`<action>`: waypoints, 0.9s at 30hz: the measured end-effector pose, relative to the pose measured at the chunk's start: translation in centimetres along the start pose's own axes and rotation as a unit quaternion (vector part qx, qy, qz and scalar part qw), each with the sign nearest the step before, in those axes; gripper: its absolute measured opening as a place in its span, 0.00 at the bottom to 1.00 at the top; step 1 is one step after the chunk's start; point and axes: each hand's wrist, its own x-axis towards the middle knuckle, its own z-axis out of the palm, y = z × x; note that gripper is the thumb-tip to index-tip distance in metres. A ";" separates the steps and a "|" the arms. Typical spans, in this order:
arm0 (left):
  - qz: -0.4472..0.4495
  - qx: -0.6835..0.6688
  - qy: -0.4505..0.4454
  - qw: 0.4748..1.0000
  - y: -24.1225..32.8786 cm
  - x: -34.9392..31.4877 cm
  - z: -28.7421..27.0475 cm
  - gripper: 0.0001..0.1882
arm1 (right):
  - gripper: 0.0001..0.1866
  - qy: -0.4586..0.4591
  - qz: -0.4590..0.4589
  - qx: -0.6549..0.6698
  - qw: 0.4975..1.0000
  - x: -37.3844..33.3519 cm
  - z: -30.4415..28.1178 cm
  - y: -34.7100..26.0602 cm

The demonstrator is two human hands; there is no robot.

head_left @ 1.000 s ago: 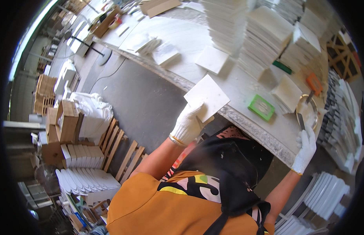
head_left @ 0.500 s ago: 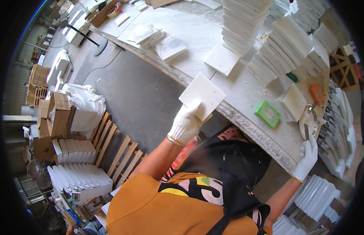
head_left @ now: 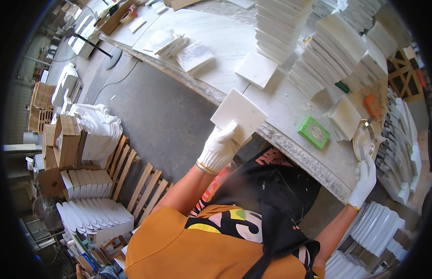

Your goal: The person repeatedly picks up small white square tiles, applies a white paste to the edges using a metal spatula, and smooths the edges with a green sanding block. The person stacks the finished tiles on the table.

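head view: the gloved left hand (head_left: 219,149) has its fingers (head_left: 231,132) closed on the lower corner of a square white tile (head_left: 238,114), held tilted just over the near edge of the marble desk (head_left: 290,109). the gloved right hand (head_left: 364,181) reaches to a round metal dish (head_left: 363,138) at the desk's right end, its fingers closed on a thin tool there. a green sponge (head_left: 314,132) lies between the hands, with stacks of white tiles (head_left: 332,51) behind.

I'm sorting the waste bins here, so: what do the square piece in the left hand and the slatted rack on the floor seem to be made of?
Square tile, gripped by the gloved left hand: probably white marble or similar stone, matt, flat with crisp edges. Slatted pallet: bare unfinished wood, pale brown, with gaps between the slats.
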 end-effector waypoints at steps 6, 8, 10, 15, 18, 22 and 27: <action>-0.008 -0.010 -0.035 0.999 -1.0 0.5 -0.8 0.32 | 0.18 -0.018 -0.022 -0.156 0.987 4.1 0.0 2.8; -0.014 -0.010 -0.037 0.999 -1.1 0.4 -0.7 0.32 | 0.18 -0.031 -0.025 -0.220 0.975 4.6 0.4 2.2; -0.022 -0.004 -0.032 0.999 -1.1 0.1 -0.3 0.32 | 0.18 -0.041 -0.015 -0.258 0.965 4.4 0.7 1.0; -0.039 -0.014 -0.028 0.999 -1.6 -0.1 -0.3 0.31 | 0.19 -0.024 -0.127 -0.421 0.898 3.6 0.9 -1.2; -0.060 -0.024 -0.019 0.998 -1.8 -0.3 0.0 0.32 | 0.18 0.015 -0.197 -0.405 0.893 1.8 1.3 -3.4; -0.082 -0.025 -0.027 0.996 -1.8 -0.6 1.3 0.32 | 0.23 -0.025 -0.353 -0.307 0.883 -2.0 4.6 -6.6; -0.082 0.000 -0.015 0.997 -2.3 -1.1 2.3 0.31 | 0.34 -0.126 -0.385 -0.405 0.820 -5.2 10.8 -7.6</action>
